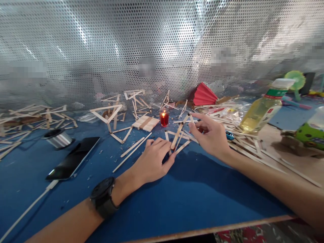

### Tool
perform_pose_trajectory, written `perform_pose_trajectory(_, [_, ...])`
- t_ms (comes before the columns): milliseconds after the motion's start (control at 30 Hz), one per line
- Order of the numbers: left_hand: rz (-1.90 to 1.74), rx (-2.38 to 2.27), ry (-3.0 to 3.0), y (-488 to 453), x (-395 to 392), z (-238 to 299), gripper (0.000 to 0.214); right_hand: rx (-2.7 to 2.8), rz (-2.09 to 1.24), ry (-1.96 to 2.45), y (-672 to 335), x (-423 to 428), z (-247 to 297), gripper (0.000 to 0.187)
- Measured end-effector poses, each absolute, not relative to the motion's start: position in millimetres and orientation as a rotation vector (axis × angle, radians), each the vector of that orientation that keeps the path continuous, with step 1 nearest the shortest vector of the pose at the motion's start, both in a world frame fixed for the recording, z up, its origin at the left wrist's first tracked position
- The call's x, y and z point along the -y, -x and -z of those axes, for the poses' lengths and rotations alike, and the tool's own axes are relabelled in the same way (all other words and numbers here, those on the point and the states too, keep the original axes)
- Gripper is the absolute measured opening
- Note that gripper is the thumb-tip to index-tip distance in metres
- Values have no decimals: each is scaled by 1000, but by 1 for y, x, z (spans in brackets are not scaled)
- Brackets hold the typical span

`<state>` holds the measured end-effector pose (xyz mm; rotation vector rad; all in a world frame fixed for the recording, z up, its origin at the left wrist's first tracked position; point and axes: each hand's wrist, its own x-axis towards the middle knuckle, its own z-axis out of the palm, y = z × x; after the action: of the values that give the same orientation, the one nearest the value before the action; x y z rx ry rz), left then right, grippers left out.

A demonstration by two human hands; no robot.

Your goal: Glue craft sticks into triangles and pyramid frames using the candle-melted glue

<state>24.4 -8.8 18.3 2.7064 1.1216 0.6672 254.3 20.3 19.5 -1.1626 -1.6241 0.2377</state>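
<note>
On the blue table top (192, 195) my left hand (153, 160), with a black watch on the wrist, lies knuckles up, its fingers curled and pinching the lower end of a wooden craft stick (178, 133). That stick leans up and to the right. My right hand (211, 135) hovers just to its right, thumb and forefinger pinched on the stick's upper end near other crossed sticks (183, 143). A small red glass with a lit candle (164, 117) stands just behind both hands.
Glued stick frames (111, 113) and a flat stick panel (145, 122) lie behind. A black phone (73, 158) with a white cable and a metal tin (58, 137) sit left. A tilted bottle of yellow liquid (262, 109) and a red folded fan (204, 95) stand right. Perforated metal screen behind.
</note>
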Motion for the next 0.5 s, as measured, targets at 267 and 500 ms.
perform_pose_trajectory(267, [-701, -1096, -2619, -24, 12, -26, 40, 1657, -228, 1113, -250, -14, -22, 41])
perform_pose_trajectory(500, [-746, -1122, -2497, -24, 9, -22, 45, 1722, -244, 1049, -252, -15, -19, 44])
